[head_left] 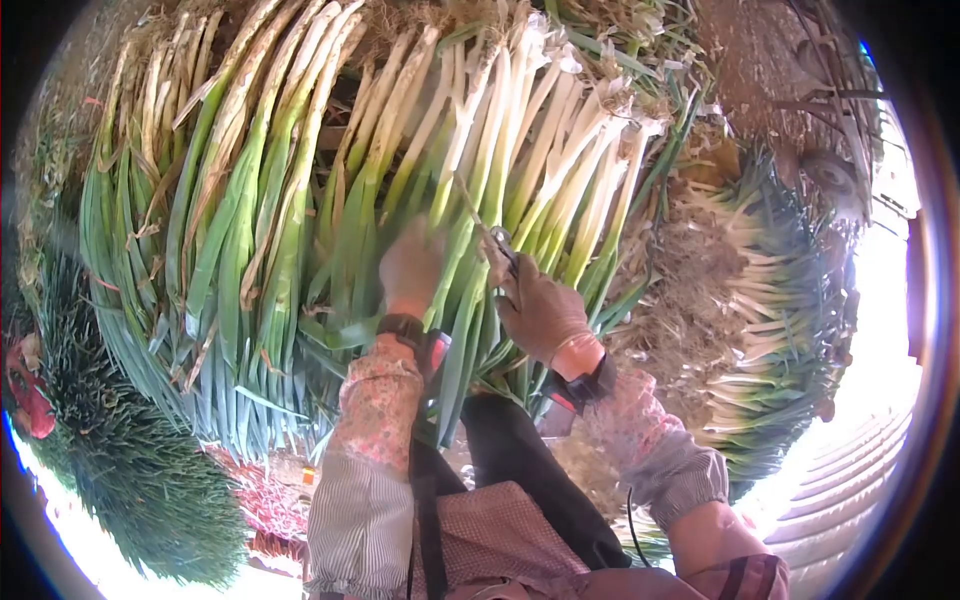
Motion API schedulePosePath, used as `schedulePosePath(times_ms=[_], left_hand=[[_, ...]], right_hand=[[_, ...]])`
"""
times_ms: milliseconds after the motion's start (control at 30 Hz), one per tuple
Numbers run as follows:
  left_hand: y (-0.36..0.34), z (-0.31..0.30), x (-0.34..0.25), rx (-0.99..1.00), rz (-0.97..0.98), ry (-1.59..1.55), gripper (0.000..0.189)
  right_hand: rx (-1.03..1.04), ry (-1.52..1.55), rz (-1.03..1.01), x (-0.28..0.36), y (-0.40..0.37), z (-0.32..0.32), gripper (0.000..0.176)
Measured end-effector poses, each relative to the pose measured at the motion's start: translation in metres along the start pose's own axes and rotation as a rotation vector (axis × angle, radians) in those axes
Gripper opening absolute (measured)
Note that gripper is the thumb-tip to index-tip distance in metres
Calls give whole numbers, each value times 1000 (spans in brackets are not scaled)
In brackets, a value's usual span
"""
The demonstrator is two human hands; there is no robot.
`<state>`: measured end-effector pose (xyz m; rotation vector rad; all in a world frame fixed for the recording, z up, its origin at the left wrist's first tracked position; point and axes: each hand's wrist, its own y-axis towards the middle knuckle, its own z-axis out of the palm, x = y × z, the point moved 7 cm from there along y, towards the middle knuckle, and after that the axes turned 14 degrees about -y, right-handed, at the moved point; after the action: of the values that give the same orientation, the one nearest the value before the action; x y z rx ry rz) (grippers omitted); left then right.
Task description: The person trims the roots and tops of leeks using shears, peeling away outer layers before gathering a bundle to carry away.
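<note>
A wide row of green onions (270, 170) lies before me, white root ends away from me and green leaves toward my lap. My right hand (545, 310), in a brownish glove, is closed around the dark handle of a knife (472, 205). Its thin blade points up and left over the pale stalks. My left hand (410, 270), also gloved, is over the green stalks just left of the knife. It is smeared by motion and its fingers do not show clearly.
To the right, a heap of green onions (765, 330) is stacked with tangled roots facing inward. A dense pile of green leaves (140, 470) stands at lower left, near a red netted material (270, 495). Corrugated sheeting (850, 490) is at lower right.
</note>
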<state>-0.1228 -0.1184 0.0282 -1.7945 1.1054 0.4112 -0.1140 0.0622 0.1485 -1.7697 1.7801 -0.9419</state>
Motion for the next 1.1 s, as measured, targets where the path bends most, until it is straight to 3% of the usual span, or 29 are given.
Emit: schedulePosePath(times_ms=[133,333,500,867,1000,1033,1100], left_hand=[[1,-1,-1,54,-54,1,41],[-1,5,5,8,10,-32,43],[5,13,24,14,-7,-38,44],[-8,15,19,-34,21,-109,42],[-19,20,4,-60,64,-108,41],[-25,29,3,-103,107,-84,41],[-37,43,3,-94,141,-36,40]], right_hand=[[-84,-105,8,-15,42,16,42],[-157,-135,63,-12,79,-44,40],[21,-190,63,-10,72,-27,46],[-100,-184,92,-12,150,-79,48],[-142,-141,26,-15,145,-66,51],[-45,-166,8,-9,133,-62,51],[-89,-107,73,-15,120,-58,51]])
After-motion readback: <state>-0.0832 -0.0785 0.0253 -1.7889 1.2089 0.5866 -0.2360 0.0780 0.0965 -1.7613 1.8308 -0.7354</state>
